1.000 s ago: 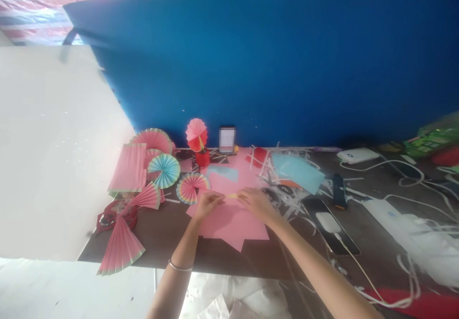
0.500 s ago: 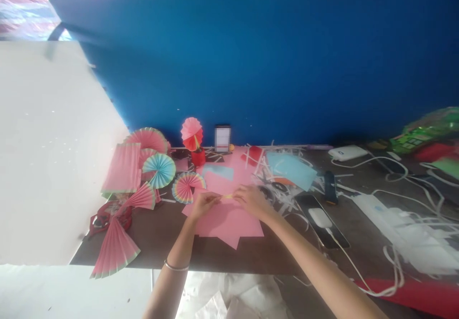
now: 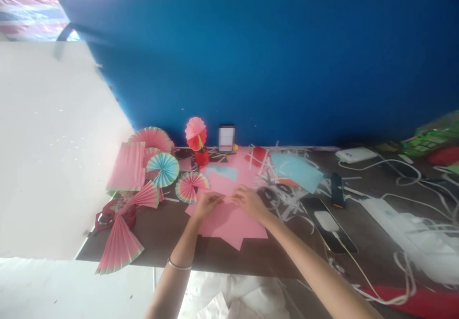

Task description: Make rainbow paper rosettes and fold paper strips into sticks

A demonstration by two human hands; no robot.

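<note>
Above the pink paper sheets, my left hand and my right hand face each other with their fingertips pinched. Between them runs a small thin paper strip, hard to make out against the pink behind it. Both hands are closed on its ends. Left of my left hand lies a pink pleated paper fan with a rainbow edge. Beyond the hands, a light blue paper piece rests on the pink sheets. Scissors, partly hidden among paper scraps, lie right of my right hand.
At the left are a blue paper rosette, several pink fans and a red pot with a paper flower. A phone stands at the back. Rightward lie blue paper, another phone, cables and a white power strip.
The view has shifted slightly, so everything sits a little further right. Both hands keep their pinch; the strip showed yellow earlier and now looks thinner and pinkish.
</note>
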